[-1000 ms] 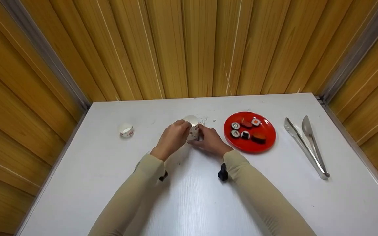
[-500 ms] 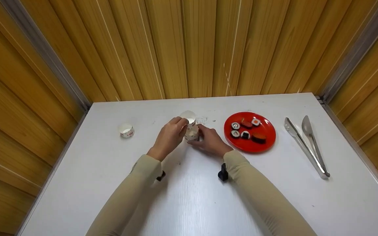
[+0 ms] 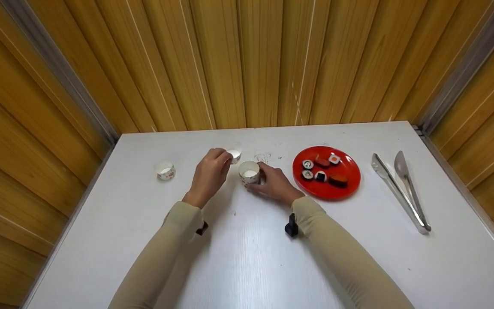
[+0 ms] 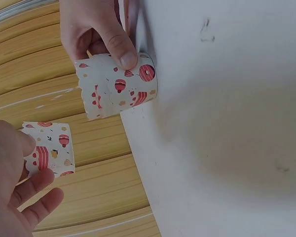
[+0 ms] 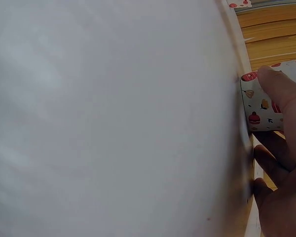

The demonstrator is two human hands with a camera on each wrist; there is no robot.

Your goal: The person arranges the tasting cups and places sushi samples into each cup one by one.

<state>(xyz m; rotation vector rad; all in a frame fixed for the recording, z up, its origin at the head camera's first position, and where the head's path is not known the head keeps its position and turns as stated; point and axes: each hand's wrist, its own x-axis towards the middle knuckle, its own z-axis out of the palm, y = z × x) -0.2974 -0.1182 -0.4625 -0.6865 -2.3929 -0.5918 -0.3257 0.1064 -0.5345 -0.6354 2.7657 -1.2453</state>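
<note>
The left cup sits at the fingertips of my left hand, raised off the table; the right cup stands on it against my right hand, just beside the other. My left hand pinches its cup near the rim, two fingers spread clear below; my right comes in low from the side, thumb and fingers curled round its cup. Both mouths face up, long axes roughly upright. A third cup is well apart, to the left.
</note>
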